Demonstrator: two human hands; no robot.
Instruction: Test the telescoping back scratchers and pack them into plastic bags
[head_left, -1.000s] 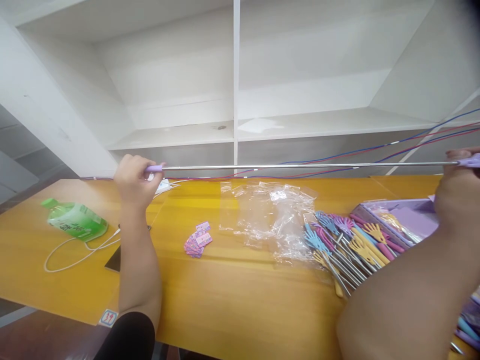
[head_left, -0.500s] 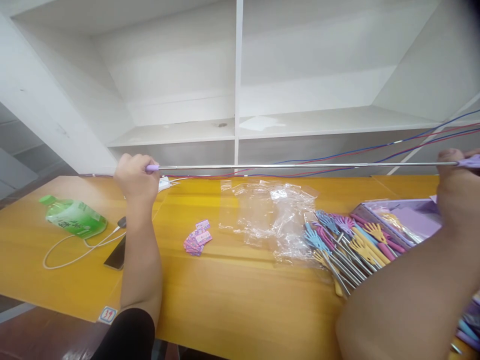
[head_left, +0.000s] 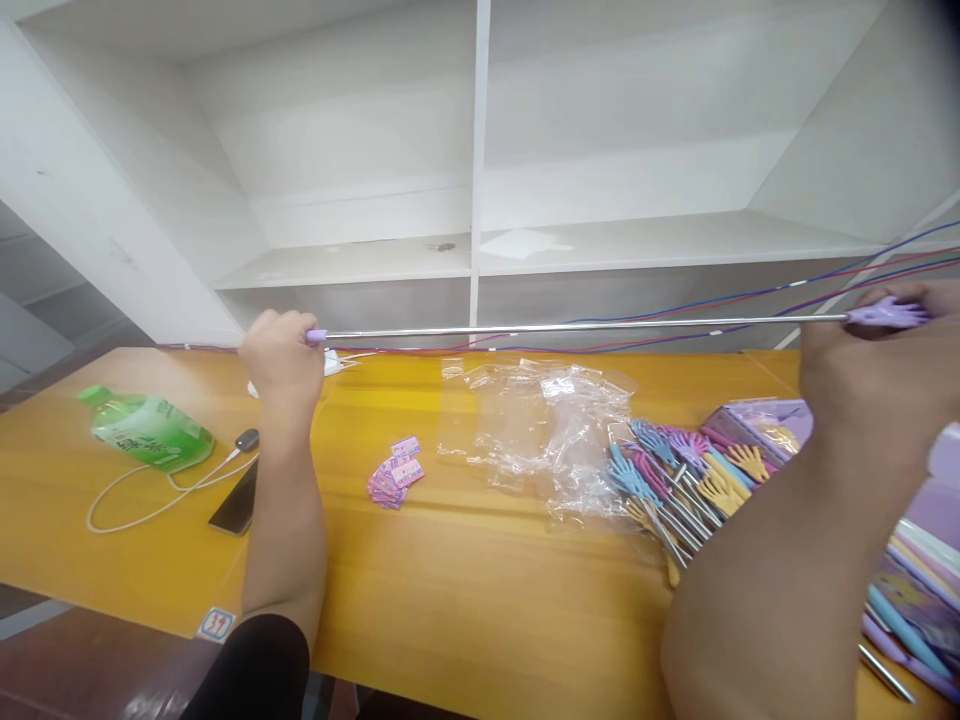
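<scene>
A telescopic back scratcher (head_left: 585, 327) is stretched level across the view, its thin metal rod drawn out long. My left hand (head_left: 281, 358) is closed round the purple handle at its left end. At the other end, my right hand (head_left: 870, 375) grips beside the purple hand-shaped head, which shows above the fingers. Below my right forearm lies a pile of back scratchers (head_left: 721, 492) with blue, pink, purple and yellow heads. Clear plastic bags (head_left: 555, 430) are heaped left of that pile. Small pink-purple cards (head_left: 396, 473) lie in a loose stack on the wooden table (head_left: 465, 600).
On the left are a green bottle (head_left: 154, 430) lying down, a phone (head_left: 234, 505) and a white cable (head_left: 120, 529). A purple box (head_left: 739, 412) stands partly behind my right arm. White shelving (head_left: 478, 150) rises behind the table, with red and blue wires (head_left: 675, 303) along it.
My right hand has moved left, bringing the purple head fully into view, and the rod looks shorter. My left hand has shifted slightly right, still holding the handle.
</scene>
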